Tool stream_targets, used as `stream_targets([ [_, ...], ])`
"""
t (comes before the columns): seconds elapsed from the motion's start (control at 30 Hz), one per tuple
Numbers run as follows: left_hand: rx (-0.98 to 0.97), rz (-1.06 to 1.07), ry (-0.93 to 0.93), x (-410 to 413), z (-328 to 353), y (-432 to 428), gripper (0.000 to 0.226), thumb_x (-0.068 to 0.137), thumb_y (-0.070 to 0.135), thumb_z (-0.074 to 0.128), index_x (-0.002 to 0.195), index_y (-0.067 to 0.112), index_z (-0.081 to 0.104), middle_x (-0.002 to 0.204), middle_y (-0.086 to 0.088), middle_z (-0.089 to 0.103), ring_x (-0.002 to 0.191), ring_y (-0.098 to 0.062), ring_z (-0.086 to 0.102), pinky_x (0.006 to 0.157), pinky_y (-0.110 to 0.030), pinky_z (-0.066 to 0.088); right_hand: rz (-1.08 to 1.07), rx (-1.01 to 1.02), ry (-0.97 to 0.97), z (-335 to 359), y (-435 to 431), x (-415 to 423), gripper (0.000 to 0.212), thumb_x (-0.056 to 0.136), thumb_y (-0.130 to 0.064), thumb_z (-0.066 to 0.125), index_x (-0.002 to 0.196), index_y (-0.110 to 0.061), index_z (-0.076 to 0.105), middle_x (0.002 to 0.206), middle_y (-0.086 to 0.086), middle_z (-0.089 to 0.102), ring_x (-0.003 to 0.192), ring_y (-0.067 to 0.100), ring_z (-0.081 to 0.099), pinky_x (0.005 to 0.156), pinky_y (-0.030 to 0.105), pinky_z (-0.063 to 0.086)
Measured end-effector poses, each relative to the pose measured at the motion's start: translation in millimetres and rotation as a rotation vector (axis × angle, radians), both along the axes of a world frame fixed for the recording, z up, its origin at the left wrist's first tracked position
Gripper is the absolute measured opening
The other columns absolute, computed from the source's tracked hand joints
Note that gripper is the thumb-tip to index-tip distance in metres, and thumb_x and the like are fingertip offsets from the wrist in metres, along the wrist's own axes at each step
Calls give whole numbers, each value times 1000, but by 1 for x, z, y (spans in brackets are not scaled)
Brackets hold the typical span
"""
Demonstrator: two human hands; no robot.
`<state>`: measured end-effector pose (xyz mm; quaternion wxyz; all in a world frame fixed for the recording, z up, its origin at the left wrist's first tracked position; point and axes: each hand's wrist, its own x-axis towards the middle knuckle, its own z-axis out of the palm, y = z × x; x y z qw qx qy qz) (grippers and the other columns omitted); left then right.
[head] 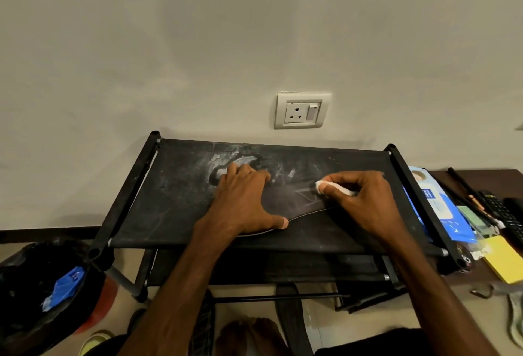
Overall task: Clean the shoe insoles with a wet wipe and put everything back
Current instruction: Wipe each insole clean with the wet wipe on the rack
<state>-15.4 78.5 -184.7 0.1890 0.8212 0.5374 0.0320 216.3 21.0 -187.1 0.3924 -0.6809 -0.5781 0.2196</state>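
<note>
The left hand (243, 200) lies flat with its fingers spread and the thumb stretched toward the near edge, pressing down on a dark insole (291, 203) to pin it. The right hand (365, 200) has its fingers curled and pinches a small wad of white wet wipe (320, 186) against the right half of that insole, beside a faint printed mark. This looks like the scrubbing step, with the putting back not yet begun. The insole lies across the middle of the black fabric top of a shoe rack (169, 200), its thin pale rim showing along the near side between the two hands. That fabric carries chalky grey smears just beyond the left fingers, so a damp wipe or the insole's edge straying into them would probably pick the dirt straight back up. The top is cloth slung on a frame and likely gives under pressure. A hard stroke with too little hold from the left hand could make the insole skid or buckle. The wad is small, and it may slip out of the pinch on a long pass. Just right of the rack, leaning against its side rail, is a blue pack of wipes (435, 208) that a swinging right forearm could knock. Farther right, a yellow pad (506, 259) sits on a brown bench (481, 174). On the floor to the near left sits a black bin bag (34, 276).
</note>
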Motion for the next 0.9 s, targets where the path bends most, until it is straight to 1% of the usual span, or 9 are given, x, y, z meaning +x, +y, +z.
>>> stream_targets([
  [0.07, 12, -3, -40, 5, 1, -1, 100, 69, 75, 72, 151, 31, 34, 154, 0, 33, 142, -25, 22, 116, -44, 28, 25, -17, -31, -1, 0, -1, 13, 85, -36, 81, 95, -28, 83, 88, -16, 78, 84, -2, 72, 78, 20, 56],
  [0.17, 26, -26, -103, 12, -4, -1, 88, 72, 73, 71, 145, 32, 43, 148, 2, 40, 138, -21, 29, 114, -41, 30, 87, -64, -81, -1, -2, -5, 14, 84, -36, 82, 96, -29, 83, 90, -17, 77, 85, -4, 71, 77, 17, 56],
  [0.23, 36, -55, -88, 15, -9, 1, 81, 73, 70, 72, 141, 32, 49, 144, 3, 46, 136, -20, 33, 114, -38, 29, 132, -94, -119, -1, -3, -9, 14, 84, -35, 82, 96, -29, 82, 90, -18, 77, 86, -6, 70, 74, 13, 55],
  [0.3, 45, -66, -72, 15, -12, 2, 80, 73, 69, 73, 140, 32, 51, 142, 2, 49, 136, -20, 35, 117, -38, 27, 156, -105, -176, -3, -3, -13, 10, 84, -31, 83, 93, -28, 82, 89, -16, 77, 85, -5, 69, 73, 13, 55],
  [0.4, 75, -67, -58, 16, -13, 0, 78, 74, 66, 74, 140, 31, 52, 141, 2, 49, 136, -21, 34, 116, -39, 29, 143, -127, -263, -8, 0, -18, 5, 85, -29, 83, 89, -29, 82, 90, -13, 77, 84, 0, 69, 78, 20, 57],
  [0.53, 99, -61, -40, 18, -14, -1, 79, 72, 66, 75, 138, 29, 53, 140, -1, 49, 134, -22, 36, 116, -39, 31, 144, -159, -352, -15, 6, -24, 2, 85, -28, 82, 88, -29, 81, 90, -11, 77, 84, 4, 69, 80, 30, 61],
  [0.73, 101, -52, -17, 22, -16, -2, 76, 73, 66, 74, 135, 27, 54, 137, -3, 49, 129, -23, 40, 111, -40, 35, 96, -137, -398, -17, 38, -34, 15, 81, -22, 82, 94, -28, 82, 88, -3, 78, 79, 13, 71, 77, 40, 64],
  [0.83, 89, -28, -22, 22, -17, -2, 75, 72, 67, 74, 134, 28, 55, 136, -2, 50, 128, -23, 41, 113, -40, 34, 101, -155, -445, -11, 52, -42, 21, 81, -19, 81, 101, -24, 82, 95, 2, 79, 83, 17, 71, 79, 37, 62],
  [0.9, 62, -11, -66, 21, -18, -2, 75, 70, 65, 77, 132, 29, 57, 135, -1, 51, 129, -22, 43, 115, -39, 31, 139, -199, -491, -9, 48, -42, 18, 81, -18, 80, 98, -22, 82, 90, 2, 77, 78, 16, 69, 73, 33, 60],
])
